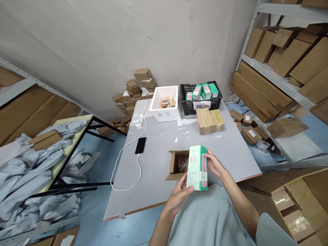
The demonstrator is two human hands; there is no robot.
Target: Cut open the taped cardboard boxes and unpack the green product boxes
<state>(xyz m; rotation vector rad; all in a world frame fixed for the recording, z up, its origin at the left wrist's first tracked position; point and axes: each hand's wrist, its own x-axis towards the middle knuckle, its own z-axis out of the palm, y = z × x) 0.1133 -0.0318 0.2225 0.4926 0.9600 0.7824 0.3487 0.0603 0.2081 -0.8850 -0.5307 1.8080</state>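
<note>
From my remote station I count one green-and-white box (195, 171) in hand, one open carton (176, 175), one phone (140, 146), two taped cartons (205, 123) and at least four similar boxes in one black crate (188, 110) on the tabletop (159, 143). The held box's long axis runs away from the body, top end towards the crate. Both grips clasp it: left grip (178, 193) at the lower left, right grip (214, 164) at the upper right.
</note>
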